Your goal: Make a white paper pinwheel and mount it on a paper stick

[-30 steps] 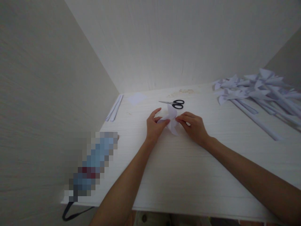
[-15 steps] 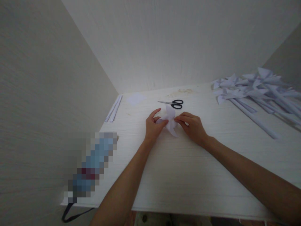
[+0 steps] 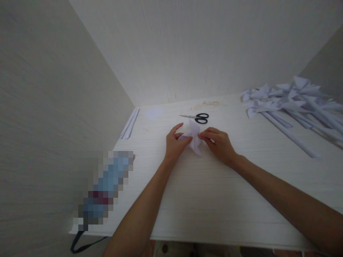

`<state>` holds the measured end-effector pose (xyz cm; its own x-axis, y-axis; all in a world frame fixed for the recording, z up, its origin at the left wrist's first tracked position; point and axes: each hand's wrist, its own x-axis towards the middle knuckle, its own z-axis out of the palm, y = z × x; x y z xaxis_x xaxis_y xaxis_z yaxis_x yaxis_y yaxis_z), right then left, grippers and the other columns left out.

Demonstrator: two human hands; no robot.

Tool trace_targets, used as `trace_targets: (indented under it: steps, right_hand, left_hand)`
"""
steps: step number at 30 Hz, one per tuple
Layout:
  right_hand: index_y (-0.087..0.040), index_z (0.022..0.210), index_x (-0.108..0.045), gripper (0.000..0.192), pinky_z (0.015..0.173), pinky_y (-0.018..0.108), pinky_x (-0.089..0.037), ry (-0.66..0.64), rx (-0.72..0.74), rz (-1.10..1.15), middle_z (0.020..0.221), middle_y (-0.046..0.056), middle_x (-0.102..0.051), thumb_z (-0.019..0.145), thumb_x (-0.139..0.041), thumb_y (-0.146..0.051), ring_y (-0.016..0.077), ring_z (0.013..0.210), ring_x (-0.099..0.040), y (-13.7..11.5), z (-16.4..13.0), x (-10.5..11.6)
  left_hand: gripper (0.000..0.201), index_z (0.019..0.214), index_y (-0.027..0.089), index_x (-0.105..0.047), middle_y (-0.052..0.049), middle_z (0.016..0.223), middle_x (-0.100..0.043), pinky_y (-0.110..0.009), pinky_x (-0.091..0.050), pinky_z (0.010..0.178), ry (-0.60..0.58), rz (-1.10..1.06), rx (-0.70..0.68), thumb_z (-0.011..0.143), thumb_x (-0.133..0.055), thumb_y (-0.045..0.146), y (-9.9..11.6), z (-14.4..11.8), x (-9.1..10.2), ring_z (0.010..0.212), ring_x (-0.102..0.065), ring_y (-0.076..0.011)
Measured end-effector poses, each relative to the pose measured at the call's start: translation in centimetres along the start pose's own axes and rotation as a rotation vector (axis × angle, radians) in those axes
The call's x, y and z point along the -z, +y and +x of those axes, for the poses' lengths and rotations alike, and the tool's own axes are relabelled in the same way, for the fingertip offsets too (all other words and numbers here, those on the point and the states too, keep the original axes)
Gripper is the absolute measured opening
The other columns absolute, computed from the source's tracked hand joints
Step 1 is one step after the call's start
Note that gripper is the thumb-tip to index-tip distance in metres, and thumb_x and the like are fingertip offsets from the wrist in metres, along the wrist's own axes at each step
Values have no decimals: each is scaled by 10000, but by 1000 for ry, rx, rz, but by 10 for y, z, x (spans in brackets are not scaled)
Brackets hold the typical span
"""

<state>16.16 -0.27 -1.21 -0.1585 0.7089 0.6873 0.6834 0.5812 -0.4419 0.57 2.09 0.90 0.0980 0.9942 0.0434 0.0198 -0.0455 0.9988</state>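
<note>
Bearing everything: white counter, boxed in by pale walls.
Pile: finished paper pinwheels, far right, well apart from the hands.
Scissors: just behind the folded paper.
Folded paper: mid-counter, between both hands.
Left hand: grip pinched on its left flap.
Right hand: grip pinched on its right edge.

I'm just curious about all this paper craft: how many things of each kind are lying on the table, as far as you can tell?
Scissors: 1
Folded paper piece in both hands: 1
Flat paper square: 1
Rolled paper sticks by the left wall: 2
Heap of finished paper pinwheels: 1 heap, too tangled to count singly
Total: 6, taking the heap as one

The left hand and right hand both pinch the paper piece.
</note>
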Motion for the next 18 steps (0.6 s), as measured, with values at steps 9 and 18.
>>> trace_targets:
  steps: [9, 18]
  right_hand:
    - [-174, 754, -654, 175, 622, 272, -477, -4, -8, 8, 712, 55, -618, 804, -487, -178, 149, 667, -574, -1, 0, 0]
    - [-176, 749, -651, 175, 616, 266, -474, -4, -4, -9, 700, 47, -613, 807, -486, -177, 144, 658, -572, 0, 0, 0]
  left_hand:
    - [688, 1148, 122, -485, 47, 527, -545, -175, -325, 427, -3, 34, -9, 493, -686, 191, -2, 1, 0, 416, -424, -49]
    - [711, 1168, 124, -461, 53, 512, -530, -178, -327, 428, -25, 26, -16, 504, -698, 213, -3, 1, 2, 420, -427, -54]
